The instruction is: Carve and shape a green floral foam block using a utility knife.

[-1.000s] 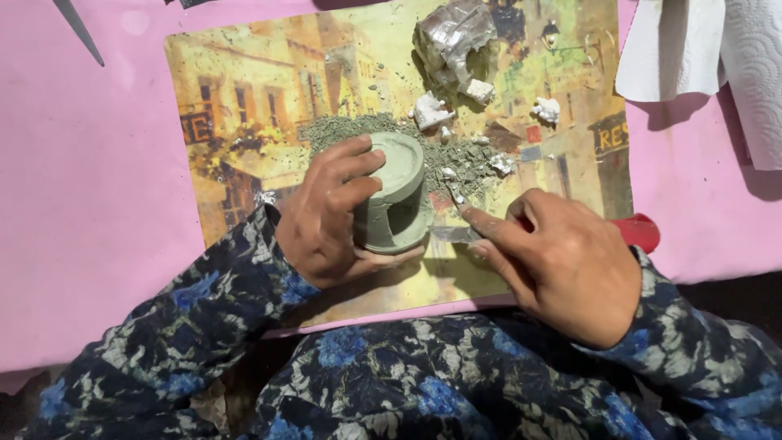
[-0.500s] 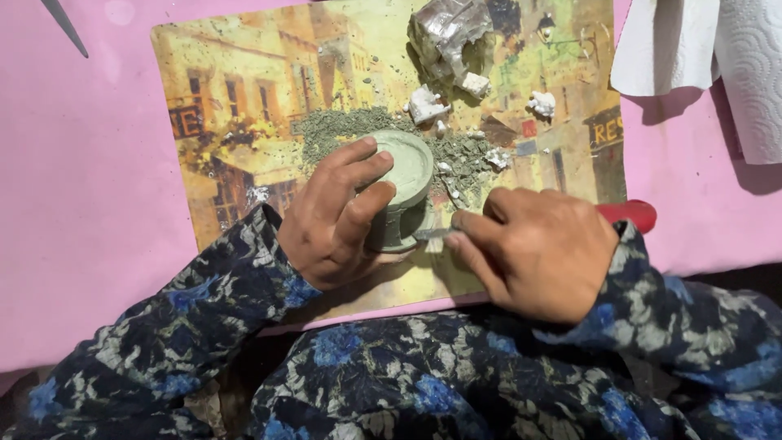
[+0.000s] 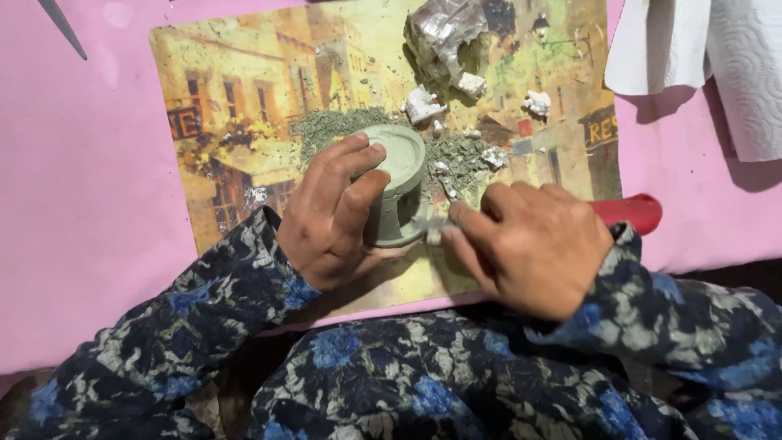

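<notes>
Head view: left hand (image 3: 330,216) wraps the side of a small round grey-green clay pot (image 3: 397,186), fingers curled over its rim, grip pressed around it. Right hand (image 3: 533,244) pinches a thin tool (image 3: 430,222) with a red handle (image 3: 631,210), tip touching the pot's lower wall. Pot sits on a picture placemat (image 3: 236,122), near its front edge, leaning slightly toward the left palm.

Risks, as judged: tool tip could dig too deep and gouge or crack the thin wall if pressed hard; squeezing with the left fingers could dent the rim if the clay is soft; tip is close to the left thumb, so a slip could nick it. Loose clay crumbs (image 3: 326,126) just behind the pot could stick to it.

Surface: pink table (image 3: 73,204) cover under the placemat; white chunks (image 3: 423,106) and a crumpled foil lump (image 3: 444,28) at the mat's far side; white paper towel (image 3: 733,65) far right; a dark pointed object (image 3: 61,28) top left. Room not visible beyond the table; dark floral sleeves (image 3: 204,326) fill the bottom.
</notes>
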